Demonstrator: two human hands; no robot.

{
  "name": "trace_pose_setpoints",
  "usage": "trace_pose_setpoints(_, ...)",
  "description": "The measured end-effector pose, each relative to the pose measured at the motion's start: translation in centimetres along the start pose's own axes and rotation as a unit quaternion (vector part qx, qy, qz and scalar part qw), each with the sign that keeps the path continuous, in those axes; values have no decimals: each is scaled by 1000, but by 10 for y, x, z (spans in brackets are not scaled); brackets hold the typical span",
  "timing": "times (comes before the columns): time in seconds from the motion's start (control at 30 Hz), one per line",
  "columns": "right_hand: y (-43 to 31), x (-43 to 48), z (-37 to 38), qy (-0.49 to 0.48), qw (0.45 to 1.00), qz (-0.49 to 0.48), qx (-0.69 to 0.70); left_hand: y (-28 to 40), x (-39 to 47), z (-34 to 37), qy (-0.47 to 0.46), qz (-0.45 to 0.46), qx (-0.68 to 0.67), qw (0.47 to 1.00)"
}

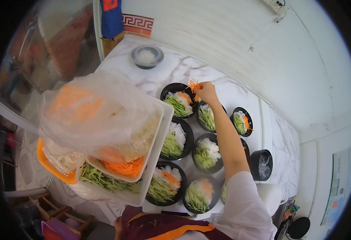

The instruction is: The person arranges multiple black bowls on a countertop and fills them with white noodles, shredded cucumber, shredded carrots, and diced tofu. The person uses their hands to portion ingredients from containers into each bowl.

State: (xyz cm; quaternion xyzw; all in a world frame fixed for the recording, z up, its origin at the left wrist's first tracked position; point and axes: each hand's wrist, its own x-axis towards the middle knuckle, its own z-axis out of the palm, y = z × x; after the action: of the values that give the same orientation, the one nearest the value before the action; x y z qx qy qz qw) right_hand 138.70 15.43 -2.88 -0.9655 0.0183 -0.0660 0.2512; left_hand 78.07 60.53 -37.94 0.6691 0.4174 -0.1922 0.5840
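My right hand (207, 92) pinches a bunch of shredded carrot (194, 85) over the edge of a black round bowl (165, 90). That bowl has cucumber shreds (177, 103), white noodle-like pieces and some carrot in it. Under my forearm, another black bowl (200, 120) contains cucumber and white pieces. Part of my left hand (118, 225) shows low beside the maroon apron (139, 223); its fingers cannot be made out. A white tub (138, 179) at left carries more shredded carrot (127, 166), above a larger tub (156, 168) with cucumber shreds (102, 178).
Several more filled black bowls stand on the marble-patterned counter (175, 70). A lidded bowl (147, 57) sits at the back. A cloudy plastic bag (100, 111) bulges over the tubs, beside an orange basket (54, 168). Black containers (261, 165) stand at right; a white wall (223, 33) borders the counter.
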Motion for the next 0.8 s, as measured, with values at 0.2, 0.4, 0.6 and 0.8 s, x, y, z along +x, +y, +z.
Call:
trace_pose_setpoints(0.2,-30,-67,-34,-94,983,22,154,18,-1,-10,-187,25,-26,982)
trace_pose_setpoints(0.4,-26,-139,30,-117,993,-15,-5,24,12,10,-235,-178,-332,896)
trace_pose_setpoints(0.6,-20,-150,57,-48,998,20,-34,-53,75,-13,-194,178,104,959)
trace_pose_setpoints(0.8,-26,-155,33,-6,1000,7,-9,-23,66,-13,-222,160,53,960)
